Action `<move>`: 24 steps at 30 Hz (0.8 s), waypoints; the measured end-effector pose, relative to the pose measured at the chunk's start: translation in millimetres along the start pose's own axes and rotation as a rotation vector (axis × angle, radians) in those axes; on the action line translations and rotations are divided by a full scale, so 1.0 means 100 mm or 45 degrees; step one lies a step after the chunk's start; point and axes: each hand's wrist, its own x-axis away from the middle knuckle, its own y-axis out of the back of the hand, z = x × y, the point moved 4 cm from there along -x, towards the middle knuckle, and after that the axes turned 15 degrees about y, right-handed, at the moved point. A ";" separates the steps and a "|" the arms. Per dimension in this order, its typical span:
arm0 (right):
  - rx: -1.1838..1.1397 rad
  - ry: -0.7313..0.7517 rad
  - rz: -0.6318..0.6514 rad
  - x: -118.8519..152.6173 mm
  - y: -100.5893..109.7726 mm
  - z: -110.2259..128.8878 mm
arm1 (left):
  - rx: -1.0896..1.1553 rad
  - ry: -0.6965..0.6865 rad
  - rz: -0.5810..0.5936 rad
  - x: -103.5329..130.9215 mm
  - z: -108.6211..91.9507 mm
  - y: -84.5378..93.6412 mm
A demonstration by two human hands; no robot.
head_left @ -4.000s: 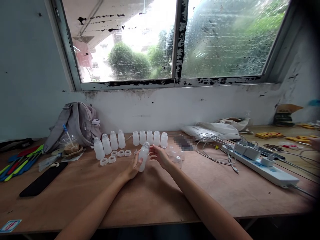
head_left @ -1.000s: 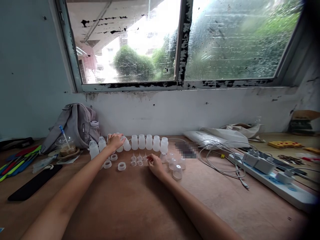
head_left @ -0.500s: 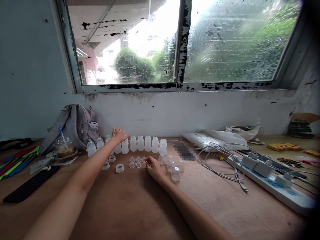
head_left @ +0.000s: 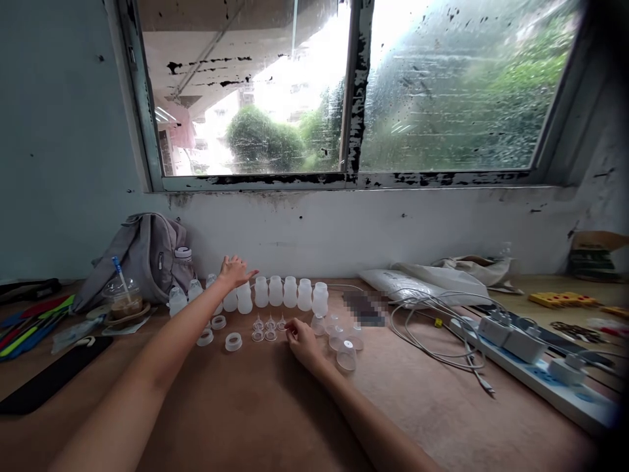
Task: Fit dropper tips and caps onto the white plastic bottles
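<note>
My left hand (head_left: 236, 271) reaches over the back row of frosted baby bottles (head_left: 290, 293), fingers apart and thumb stretched right, just above a bottle (head_left: 244, 299). It hides part of the row. Whether it touches a bottle is unclear. My right hand (head_left: 303, 341) rests on the table with curled fingers beside the clear bottle nipples (head_left: 270, 327); anything between the fingertips is hidden. White ring collars (head_left: 233, 341) lie left of the nipples. Clear dome caps (head_left: 346, 358) lie right of my right hand. Several bottles with tops (head_left: 177, 301) stand at the row's left end.
A grey backpack (head_left: 150, 252), an iced drink cup (head_left: 122, 301) and a black case (head_left: 56, 373) are on the left. Looped cables (head_left: 417, 334), a power strip (head_left: 528, 367) with chargers and plastic packets (head_left: 403, 286) lie on the right. Wall and window stand behind.
The view has tilted slightly, so the table scene sits lower. My left hand's fingers look more stretched out over the bottles. My right hand remains beside the nipples.
</note>
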 end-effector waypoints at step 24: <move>0.084 -0.013 0.054 0.02 -0.03 -0.02 | 0.035 -0.061 0.212 -0.09 0.14 -0.14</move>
